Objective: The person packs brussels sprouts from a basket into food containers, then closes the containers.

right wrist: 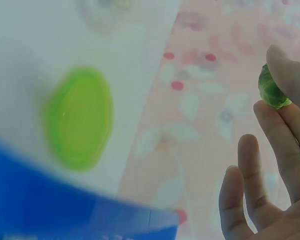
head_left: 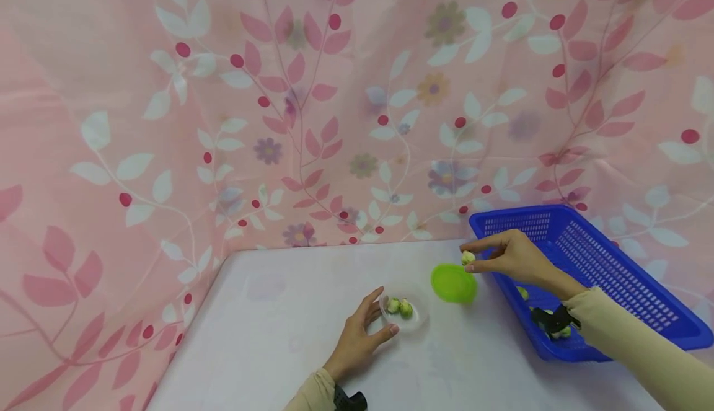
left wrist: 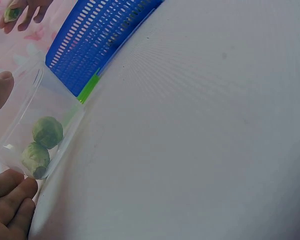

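My right hand (head_left: 515, 256) pinches a Brussels sprout (head_left: 468, 258) between thumb and fingertips, above the table by the basket's near-left rim. In the right wrist view the same sprout (right wrist: 272, 90) shows green between thumb and index finger, the other fingers spread. My left hand (head_left: 359, 336) curves round the left side of a clear plastic container (head_left: 419, 321), thumb in front and fingers behind. Two Brussels sprouts (head_left: 400, 307) lie inside it, seen through its wall in the left wrist view. A green lid (head_left: 454, 284) lies on the table between container and basket.
A blue perforated basket (head_left: 630, 274) stands at the right of the white table (head_left: 268, 324), with several sprouts (head_left: 563, 331) inside, partly hidden by the right wrist and its camera. A pink floral cloth (head_left: 334, 119) hangs behind the table.
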`<control>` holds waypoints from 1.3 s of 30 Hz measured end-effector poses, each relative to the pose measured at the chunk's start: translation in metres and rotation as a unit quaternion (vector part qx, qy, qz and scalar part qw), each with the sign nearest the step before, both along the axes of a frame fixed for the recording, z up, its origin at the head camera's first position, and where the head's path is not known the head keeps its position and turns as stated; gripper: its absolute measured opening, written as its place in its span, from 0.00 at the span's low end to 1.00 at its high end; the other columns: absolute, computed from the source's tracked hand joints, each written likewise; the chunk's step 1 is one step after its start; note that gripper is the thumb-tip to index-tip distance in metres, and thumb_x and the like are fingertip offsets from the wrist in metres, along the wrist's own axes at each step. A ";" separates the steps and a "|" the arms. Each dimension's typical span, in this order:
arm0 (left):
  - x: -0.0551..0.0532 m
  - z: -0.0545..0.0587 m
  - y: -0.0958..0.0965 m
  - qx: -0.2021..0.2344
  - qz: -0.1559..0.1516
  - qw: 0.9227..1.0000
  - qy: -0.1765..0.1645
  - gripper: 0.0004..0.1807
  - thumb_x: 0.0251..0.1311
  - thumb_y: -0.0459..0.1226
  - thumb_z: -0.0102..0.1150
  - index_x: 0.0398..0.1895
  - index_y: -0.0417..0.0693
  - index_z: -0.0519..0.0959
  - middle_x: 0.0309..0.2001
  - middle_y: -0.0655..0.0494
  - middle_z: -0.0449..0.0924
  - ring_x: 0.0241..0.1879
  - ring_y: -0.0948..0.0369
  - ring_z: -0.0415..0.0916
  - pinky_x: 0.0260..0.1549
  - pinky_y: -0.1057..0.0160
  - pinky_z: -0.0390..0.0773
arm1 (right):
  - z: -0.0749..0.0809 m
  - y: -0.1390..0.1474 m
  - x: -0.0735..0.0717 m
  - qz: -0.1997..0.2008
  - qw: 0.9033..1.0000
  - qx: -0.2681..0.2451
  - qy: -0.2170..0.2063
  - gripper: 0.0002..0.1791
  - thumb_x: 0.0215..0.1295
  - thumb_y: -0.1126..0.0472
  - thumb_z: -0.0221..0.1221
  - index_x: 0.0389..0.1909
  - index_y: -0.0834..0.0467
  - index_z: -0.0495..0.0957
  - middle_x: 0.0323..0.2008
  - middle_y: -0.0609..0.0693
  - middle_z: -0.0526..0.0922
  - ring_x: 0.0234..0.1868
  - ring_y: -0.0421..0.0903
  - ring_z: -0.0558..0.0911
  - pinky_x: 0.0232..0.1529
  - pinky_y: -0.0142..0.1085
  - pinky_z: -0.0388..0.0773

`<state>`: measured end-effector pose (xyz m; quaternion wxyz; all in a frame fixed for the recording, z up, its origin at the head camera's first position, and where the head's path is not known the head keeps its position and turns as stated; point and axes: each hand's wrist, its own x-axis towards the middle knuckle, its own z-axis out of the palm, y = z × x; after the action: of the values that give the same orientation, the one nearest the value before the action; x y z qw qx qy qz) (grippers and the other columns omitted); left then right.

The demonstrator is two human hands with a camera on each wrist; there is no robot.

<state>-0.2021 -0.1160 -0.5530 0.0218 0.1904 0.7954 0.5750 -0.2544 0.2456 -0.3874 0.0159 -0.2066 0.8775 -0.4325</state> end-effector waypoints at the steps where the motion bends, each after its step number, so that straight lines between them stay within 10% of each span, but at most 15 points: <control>1: 0.000 0.000 0.000 0.001 -0.001 1.000 -0.001 0.47 0.68 0.46 0.72 0.85 0.53 0.58 0.77 0.42 0.71 0.73 0.45 0.74 0.72 0.48 0.75 | -0.001 -0.003 0.000 0.005 1.000 -0.004 0.002 0.21 0.59 0.52 0.79 0.53 0.50 0.91 0.43 0.48 0.94 0.15 0.38 0.69 0.16 0.31 0.62; 10: -0.001 0.000 0.000 0.004 -0.005 1.000 -0.005 0.46 0.69 0.46 0.72 0.85 0.54 0.58 0.78 0.43 0.69 0.74 0.46 0.73 0.73 0.49 0.74 | -0.013 -0.025 -0.002 0.022 0.999 -0.008 0.027 0.19 0.58 0.51 0.79 0.51 0.45 0.92 0.49 0.46 0.93 0.53 0.38 0.86 0.47 0.31 0.82; 24: -0.002 0.000 0.002 0.005 -0.008 1.000 0.005 0.46 0.68 0.47 0.72 0.84 0.54 0.58 0.75 0.45 0.74 0.72 0.48 0.75 0.73 0.48 0.74 | -0.034 -0.057 -0.010 0.052 0.998 0.007 0.020 0.18 0.57 0.49 0.79 0.49 0.41 0.92 0.50 0.41 0.92 0.57 0.46 0.86 0.54 0.45 0.83; 39: -0.003 -0.001 -0.002 0.005 -0.009 1.000 0.010 0.46 0.69 0.47 0.71 0.85 0.54 0.57 0.75 0.44 0.73 0.73 0.48 0.74 0.73 0.47 0.74 | -0.053 -0.087 -0.011 0.055 0.998 0.002 0.006 0.17 0.56 0.53 0.81 0.47 0.47 0.93 0.46 0.43 0.93 0.53 0.46 0.84 0.49 0.39 0.83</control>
<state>-0.2049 -0.1181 -0.5536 0.0184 0.2032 0.7908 0.5770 -0.2657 0.1588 -0.4401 0.0352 -0.2569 0.8657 -0.4281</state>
